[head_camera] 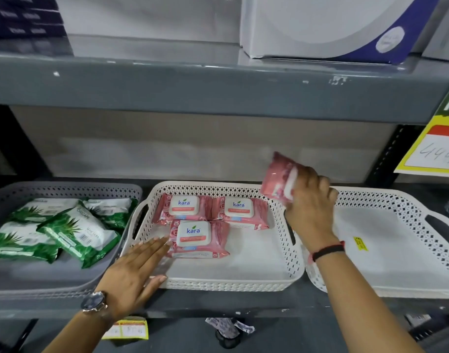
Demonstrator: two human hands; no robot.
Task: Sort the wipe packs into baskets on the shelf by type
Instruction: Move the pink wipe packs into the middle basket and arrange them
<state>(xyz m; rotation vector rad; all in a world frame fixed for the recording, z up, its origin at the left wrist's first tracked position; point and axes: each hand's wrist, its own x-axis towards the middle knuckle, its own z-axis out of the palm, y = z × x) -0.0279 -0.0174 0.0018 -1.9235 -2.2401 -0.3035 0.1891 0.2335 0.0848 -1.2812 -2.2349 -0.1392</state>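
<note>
Wipes first: my right hand (310,200) is closed around a pink wipe pack (279,180), holding it tilted in the air above the far right corner of the middle white basket (231,282). The pack is blurred, so I cannot read its label. Three more pink Kara packs lie flat in that basket: two side by side along the back (184,208) (240,211) and a third (198,238) in front of them, overlapping both. My left hand (134,271) is open and flat, palm down over the basket's near left rim, fingertips (159,242) right at the left edge of the front pack; it grips nothing. To the left, just beside it, a grey basket (65,284) holds several green aloe packs (75,233) lying loosely over one another. To the right, a second white basket (386,200) carries only a small yellow sticker (360,243) on its floor. All three baskets stand in a row on the grey shelf (218,305). I wear a watch (94,301) on my left wrist and a dark band (329,250) on my right.
</note>
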